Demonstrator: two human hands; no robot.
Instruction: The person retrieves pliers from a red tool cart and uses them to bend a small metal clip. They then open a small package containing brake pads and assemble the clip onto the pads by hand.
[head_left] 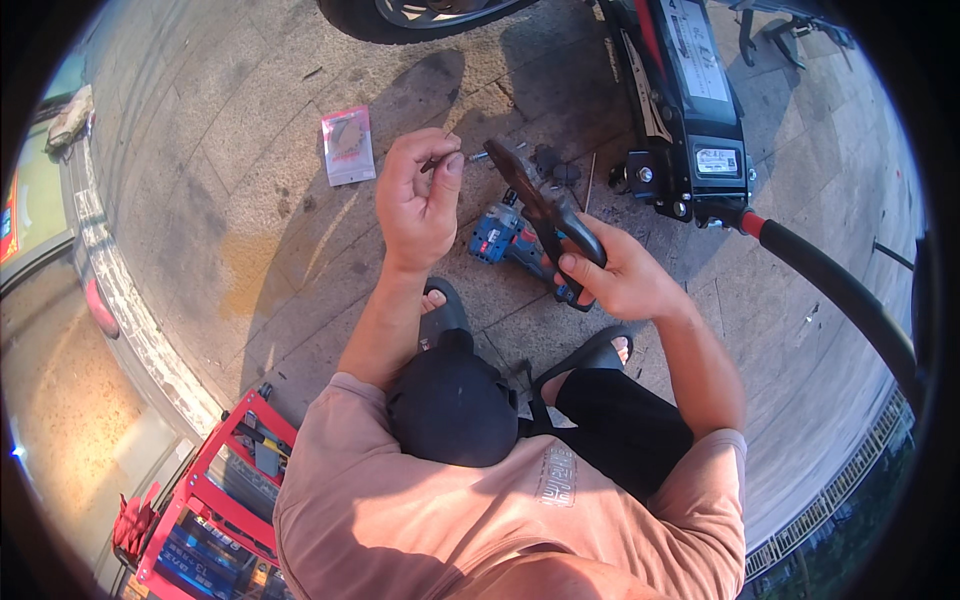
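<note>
My left hand (418, 205) is raised over the paving, its thumb and fingers closed on a small dark piece (430, 164) that is too small to name. My right hand (625, 268) grips the handles of dark, worn pliers (540, 205), whose jaws point up and left toward my left hand without touching it. Below the pliers, partly covered by them, a blue cordless power tool (492, 234) lies on the ground. Beyond it are a small metal rod (484, 154) and dark round pads (566, 173).
A clear bag with pink print (348, 148) lies on the paving at left. A black floor jack (690, 150) stands at right, its long handle (825, 270) curving toward me. A tyre (400, 30) is at the far edge. A red metal rack (205, 480) stands at lower left.
</note>
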